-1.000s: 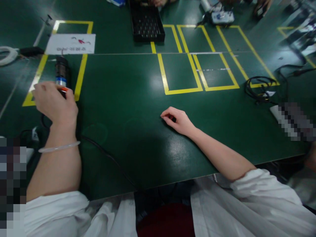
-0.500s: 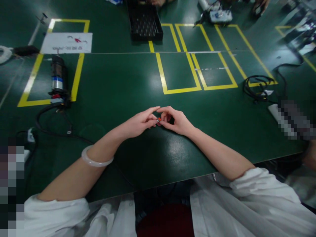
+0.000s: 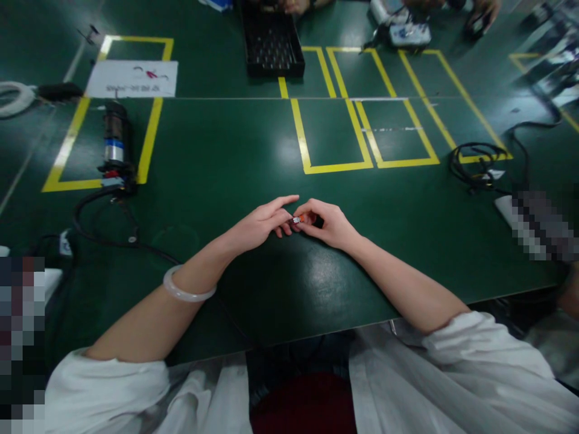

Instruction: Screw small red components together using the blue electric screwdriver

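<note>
A tiny orange-and-silver part (image 3: 297, 220) is held just above the green table, too small for me to tell its kind. My right hand (image 3: 326, 222) is closed on it, pinching it between thumb and fingertips. From the other side, my left hand (image 3: 262, 226) has its thumb and bent fingers at the part's left end, while its index finger points out straight above. The fingers partly cover the part. A pale bangle (image 3: 187, 288) circles my left wrist.
A black cylindrical device (image 3: 116, 141) with a cable lies at left, below a white card (image 3: 132, 79). A black tray (image 3: 275, 71) stands at the back, near another person's hand (image 3: 296, 6). Coiled black cable (image 3: 474, 161) lies at right. Yellow tape (image 3: 339, 167) marks the green table (image 3: 226, 150).
The part's silver-white face now shows more, turned toward me between the fingertips. My right index finger has drawn back from my left index fingertip. The whole view has shifted slightly.
</note>
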A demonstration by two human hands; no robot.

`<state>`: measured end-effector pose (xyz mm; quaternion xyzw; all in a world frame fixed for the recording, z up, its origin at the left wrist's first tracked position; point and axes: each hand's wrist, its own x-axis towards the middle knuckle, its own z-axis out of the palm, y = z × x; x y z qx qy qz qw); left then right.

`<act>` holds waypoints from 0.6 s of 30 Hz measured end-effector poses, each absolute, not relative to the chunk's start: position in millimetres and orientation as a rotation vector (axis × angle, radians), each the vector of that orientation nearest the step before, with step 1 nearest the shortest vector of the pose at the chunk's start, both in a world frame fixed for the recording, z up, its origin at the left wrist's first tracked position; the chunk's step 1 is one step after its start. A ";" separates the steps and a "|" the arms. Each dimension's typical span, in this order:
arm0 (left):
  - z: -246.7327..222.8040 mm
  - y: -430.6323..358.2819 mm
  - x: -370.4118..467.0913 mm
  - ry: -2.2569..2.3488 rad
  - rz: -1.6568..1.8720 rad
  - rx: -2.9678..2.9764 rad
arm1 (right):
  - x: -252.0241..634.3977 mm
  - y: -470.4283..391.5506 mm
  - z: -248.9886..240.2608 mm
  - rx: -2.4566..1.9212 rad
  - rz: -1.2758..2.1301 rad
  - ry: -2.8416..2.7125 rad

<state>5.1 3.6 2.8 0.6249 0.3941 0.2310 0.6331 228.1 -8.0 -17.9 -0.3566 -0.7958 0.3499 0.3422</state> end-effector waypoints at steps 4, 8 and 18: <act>-0.5 6.0 6.5 0.915 0.555 1.394 | 228.2 -6.9 -18.7 -0.921 0.842 -2.036; 0.7 4.8 8.8 0.928 0.553 1.432 | 228.0 -6.6 -18.9 -0.948 0.801 -2.046; -0.6 0.5 9.9 0.954 0.585 1.448 | 227.2 -7.0 -17.9 -0.970 0.891 -2.002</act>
